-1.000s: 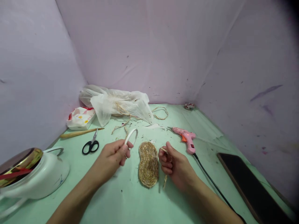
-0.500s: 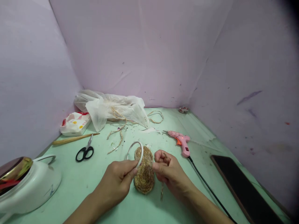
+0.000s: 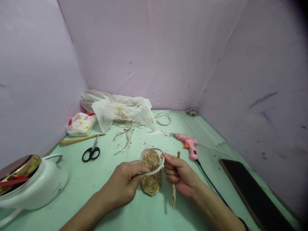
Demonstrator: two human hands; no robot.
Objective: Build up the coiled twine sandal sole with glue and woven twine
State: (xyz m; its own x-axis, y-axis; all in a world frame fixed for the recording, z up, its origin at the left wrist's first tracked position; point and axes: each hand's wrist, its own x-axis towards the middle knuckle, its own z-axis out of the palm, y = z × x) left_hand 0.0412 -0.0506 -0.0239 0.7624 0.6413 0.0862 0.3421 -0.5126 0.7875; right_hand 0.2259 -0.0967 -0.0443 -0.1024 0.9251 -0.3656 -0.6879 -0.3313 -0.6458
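Observation:
My left hand point(image 3: 126, 183) pinches a thin white ring point(image 3: 157, 171) between thumb and fingers. The ring is tilted in front of me, above an oval coil of braided straw rope point(image 3: 150, 186) that lies on the table. My right hand point(image 3: 180, 175) is closed around a short piece of braided rope point(image 3: 173, 197), whose ends stick out above and below the fingers. Its thumb and index fingertip meet the ring's right side. Part of the coil is hidden behind the ring and my left fingers.
A pink glue gun point(image 3: 191, 147) with a black cord lies right of centre, near a dark phone point(image 3: 255, 195). To the left are scissors point(image 3: 91, 154), a straw bundle point(image 3: 81, 139), a tissue pack point(image 3: 81, 124) and a white container point(image 3: 45, 189). Behind is a plastic bag point(image 3: 120, 109) with loose rope.
The ring has turned from nearly upright to a flatter tilt, further right over the coil. My right hand has come to its edge, and the rope piece shows more clearly below the fingers.

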